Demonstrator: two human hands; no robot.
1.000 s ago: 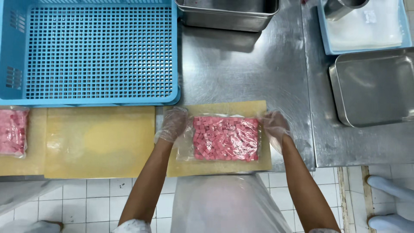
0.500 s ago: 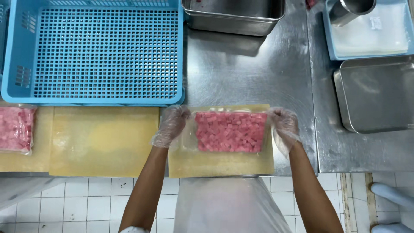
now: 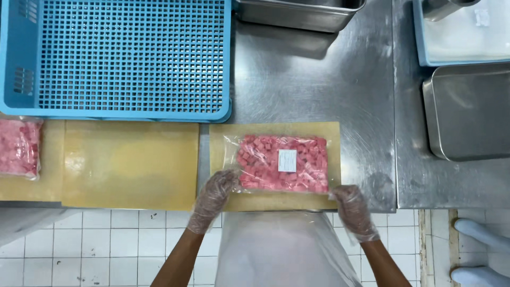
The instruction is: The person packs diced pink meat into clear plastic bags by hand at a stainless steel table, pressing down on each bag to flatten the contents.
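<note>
A steel table [image 3: 319,85] is carrying a blue perforated crate [image 3: 117,56] at its far left and, along its near edge, yellow cutting boards, the right-hand board [image 3: 226,143] bearing a clear bag of pink meat cubes [image 3: 281,163] lying flat with a white label on top. The gloved left hand [image 3: 212,196] is reaching up from below with curled fingers pinching the bag's near-left corner. The gloved right hand [image 3: 353,210] is sitting loosely curled at the near-right corner, though whether it is gripping the plastic is unclear.
</note>
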